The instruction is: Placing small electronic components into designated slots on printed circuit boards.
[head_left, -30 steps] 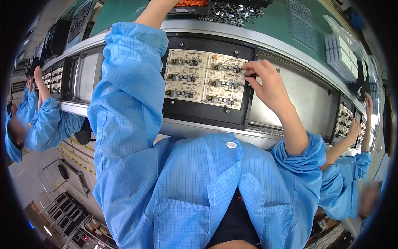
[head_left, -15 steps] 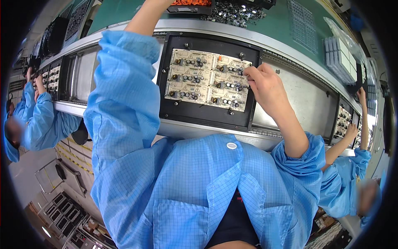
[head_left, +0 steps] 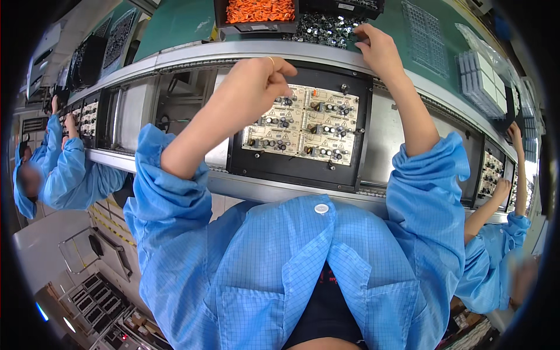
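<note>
light: bright, even | edges: curved, dark-rimmed | small parts (head_left: 325, 30): glinting | periphery: perhaps soft

Head fisheye: looks steeply down over the blue smock (head_left: 251, 251), lower centre
Circuit-board panel (head_left: 303, 127): close range, upper centre

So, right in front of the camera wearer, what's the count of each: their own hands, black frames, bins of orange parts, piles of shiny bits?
Own hands: 2 (left hand, right hand)
Black frame: 1
Bin of orange parts: 1
Pile of shiny bits: 1
Total: 5
</note>
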Demonstrator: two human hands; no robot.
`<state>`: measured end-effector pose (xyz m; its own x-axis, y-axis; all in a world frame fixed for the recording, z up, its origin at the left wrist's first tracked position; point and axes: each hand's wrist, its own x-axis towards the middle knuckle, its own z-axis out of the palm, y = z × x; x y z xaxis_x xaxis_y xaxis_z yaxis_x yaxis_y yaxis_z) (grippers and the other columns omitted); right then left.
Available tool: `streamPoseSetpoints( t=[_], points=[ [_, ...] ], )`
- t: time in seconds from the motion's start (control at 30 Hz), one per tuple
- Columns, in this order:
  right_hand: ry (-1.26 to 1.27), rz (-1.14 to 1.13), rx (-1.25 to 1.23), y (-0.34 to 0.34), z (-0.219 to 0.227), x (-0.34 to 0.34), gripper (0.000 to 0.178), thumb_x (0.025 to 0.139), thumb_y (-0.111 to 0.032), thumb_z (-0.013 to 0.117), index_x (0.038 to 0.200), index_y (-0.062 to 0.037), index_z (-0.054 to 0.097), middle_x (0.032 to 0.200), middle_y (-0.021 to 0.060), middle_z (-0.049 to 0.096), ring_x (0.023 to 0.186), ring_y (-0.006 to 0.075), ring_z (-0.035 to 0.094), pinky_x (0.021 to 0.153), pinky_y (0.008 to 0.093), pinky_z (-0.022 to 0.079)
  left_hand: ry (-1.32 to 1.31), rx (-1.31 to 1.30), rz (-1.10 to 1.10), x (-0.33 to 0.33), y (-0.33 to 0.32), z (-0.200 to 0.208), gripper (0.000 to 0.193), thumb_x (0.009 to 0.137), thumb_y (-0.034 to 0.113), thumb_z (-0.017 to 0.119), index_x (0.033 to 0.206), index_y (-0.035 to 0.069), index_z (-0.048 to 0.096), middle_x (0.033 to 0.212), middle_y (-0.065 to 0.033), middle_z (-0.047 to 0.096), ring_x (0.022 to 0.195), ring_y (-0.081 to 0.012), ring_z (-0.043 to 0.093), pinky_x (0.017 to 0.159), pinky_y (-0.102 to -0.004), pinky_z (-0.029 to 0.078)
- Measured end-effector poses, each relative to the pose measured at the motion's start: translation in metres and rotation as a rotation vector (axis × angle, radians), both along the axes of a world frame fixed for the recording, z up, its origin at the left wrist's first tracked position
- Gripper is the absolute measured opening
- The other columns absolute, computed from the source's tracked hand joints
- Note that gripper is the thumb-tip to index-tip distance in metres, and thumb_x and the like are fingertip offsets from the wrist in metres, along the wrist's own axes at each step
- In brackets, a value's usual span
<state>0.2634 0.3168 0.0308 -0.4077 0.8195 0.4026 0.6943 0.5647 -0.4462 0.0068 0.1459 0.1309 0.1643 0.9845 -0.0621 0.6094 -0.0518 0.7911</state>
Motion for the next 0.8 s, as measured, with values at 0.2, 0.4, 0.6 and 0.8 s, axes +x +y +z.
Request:
streamPoseSetpoints(
  t=[0.2,0.4,0.6,0.8],
  points=[
    [0.041,-0.055,-0.091,-0.011,0.008,0.003,0.022,0.085,-0.002,0.066,0.107,-0.0034,0.067,0.100,0.0125,0.068,0.088,0.0230,0.068,0.078,0.0324,0.054,0.117,-0.030,-0.028,0.010,-0.016,-0.011,0.012,0.083,0.003,0.064,0.090,-0.005,0.070,0.078,-0.0204,0.069,0.075,-0.0320,0.069,0.071,-0.0374,0.053],
    [0.364,0.129,-0.240,-0.091,0.043,0.045,0.019,0.090,0.000,0.063,0.108,0.0001,0.067,0.105,0.0071,0.065,0.093,0.0145,0.065,0.080,0.0276,0.054,0.114,0.119,-0.094,0.027,-0.021,-0.036,0.013,0.082,0.003,0.062,0.090,-0.007,0.067,0.081,-0.0239,0.067,0.078,-0.0374,0.067,0.075,-0.0430,0.053],
    [0.525,-0.043,-0.486,-0.140,0.036,0.092,0.015,0.092,0.002,0.062,0.106,0.0036,0.066,0.107,0.0039,0.062,0.094,0.0116,0.063,0.081,0.0251,0.054,0.145,0.000,-0.136,0.041,-0.021,-0.044,0.012,0.082,0.003,0.063,0.087,-0.007,0.066,0.082,-0.0240,0.067,0.080,-0.0388,0.066,0.078,-0.0444,0.053],
    [0.770,-0.082,-0.609,-0.151,0.029,0.113,0.015,0.091,0.003,0.062,0.106,0.0050,0.066,0.109,0.0052,0.061,0.094,0.0122,0.063,0.081,0.0260,0.054,0.303,0.149,-0.191,0.050,-0.018,-0.054,0.009,0.081,0.003,0.064,0.084,-0.005,0.065,0.082,-0.0226,0.066,0.085,-0.0395,0.064,0.080,-0.0447,0.051]
  ],
)
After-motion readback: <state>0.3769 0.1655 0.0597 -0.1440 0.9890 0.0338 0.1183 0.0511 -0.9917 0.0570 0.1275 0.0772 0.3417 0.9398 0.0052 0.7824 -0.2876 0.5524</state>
